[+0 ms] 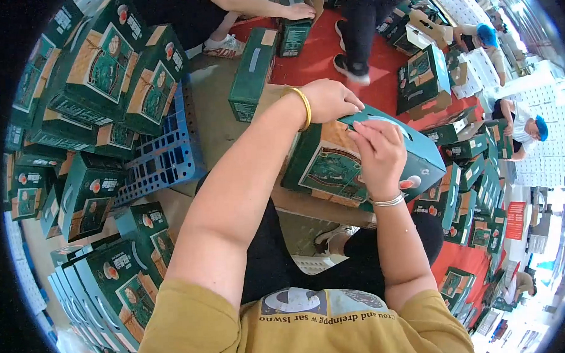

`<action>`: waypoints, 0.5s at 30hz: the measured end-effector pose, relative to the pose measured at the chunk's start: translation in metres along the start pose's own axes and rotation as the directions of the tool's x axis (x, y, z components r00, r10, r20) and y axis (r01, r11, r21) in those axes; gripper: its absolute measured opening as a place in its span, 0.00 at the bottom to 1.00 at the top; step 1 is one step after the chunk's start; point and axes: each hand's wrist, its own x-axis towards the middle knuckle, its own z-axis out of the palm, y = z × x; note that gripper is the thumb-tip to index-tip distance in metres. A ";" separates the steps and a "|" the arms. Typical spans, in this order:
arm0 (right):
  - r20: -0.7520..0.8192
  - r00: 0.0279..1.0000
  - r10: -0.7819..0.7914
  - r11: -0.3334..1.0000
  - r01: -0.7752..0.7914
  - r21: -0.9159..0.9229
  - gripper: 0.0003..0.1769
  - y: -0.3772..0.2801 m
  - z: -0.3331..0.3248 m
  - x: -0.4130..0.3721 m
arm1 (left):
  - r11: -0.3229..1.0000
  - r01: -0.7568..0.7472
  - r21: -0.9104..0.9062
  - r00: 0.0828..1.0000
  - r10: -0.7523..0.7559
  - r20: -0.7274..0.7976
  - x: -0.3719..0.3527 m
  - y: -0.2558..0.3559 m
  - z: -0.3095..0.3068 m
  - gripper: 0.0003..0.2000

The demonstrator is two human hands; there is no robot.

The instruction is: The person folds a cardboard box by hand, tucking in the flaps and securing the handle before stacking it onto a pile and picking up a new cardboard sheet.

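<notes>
A green gift carton (428, 159) with a printed picture front sits tilted before me, above my knees. My left hand (331, 101), with a gold bangle at the wrist, is at the far left end of its top, fingers bent and pinched together. Close by, my right hand (381, 147), wearing silver bangles, pinches thumb and fingertips just over the carton's top edge. Whatever lies between the fingertips of either hand is too small or hidden to make out. Part of the carton's top and front is covered by my right hand.
Stacked green cartons (104, 64) rise at the left near a blue plastic pallet (169, 152). Another carton (254, 71) stands ahead on the floor, near a co-worker's hand (300, 11). More cartons (422, 78) and workers in blue caps (541, 129) are at the right.
</notes>
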 end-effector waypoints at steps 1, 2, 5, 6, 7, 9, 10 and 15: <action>0.089 0.990 0.111 0.992 -0.116 0.055 0.13 -0.002 -0.006 0.007 | 0.999 -0.024 0.030 1.000 0.025 -0.008 -0.001 0.000 0.000 0.17; 0.180 0.960 0.214 0.967 -0.235 0.102 0.13 -0.005 -0.013 0.015 | 0.998 -0.035 0.052 0.999 0.037 -0.031 -0.003 0.003 0.002 0.16; 0.337 0.923 0.184 0.981 -0.149 -0.126 0.40 0.002 -0.033 0.029 | 0.925 -0.214 0.315 0.975 0.222 0.011 -0.009 0.004 0.011 0.18; 0.413 0.892 0.185 0.975 -0.115 -0.190 0.49 0.003 -0.034 0.031 | 0.994 0.001 0.107 1.000 -0.003 0.020 -0.026 0.036 -0.003 0.22; 0.452 0.868 0.207 0.966 -0.109 -0.232 0.52 -0.004 -0.040 0.029 | 0.930 -0.196 0.310 0.977 0.212 -0.018 -0.036 0.037 -0.003 0.27; 0.562 0.799 0.215 0.974 -0.137 -0.179 0.56 -0.012 -0.051 0.026 | 0.947 -0.131 0.295 0.989 0.145 -0.025 -0.052 0.026 0.020 0.43; 0.623 0.755 0.207 0.977 -0.132 -0.166 0.58 -0.017 -0.062 0.022 | 0.942 -0.089 0.322 0.996 0.092 0.006 -0.060 0.035 0.021 0.48; 0.703 0.710 0.032 0.985 0.097 -0.142 0.66 0.001 -0.099 -0.010 | 0.898 -0.047 0.437 0.999 0.037 0.031 -0.095 0.067 0.035 0.54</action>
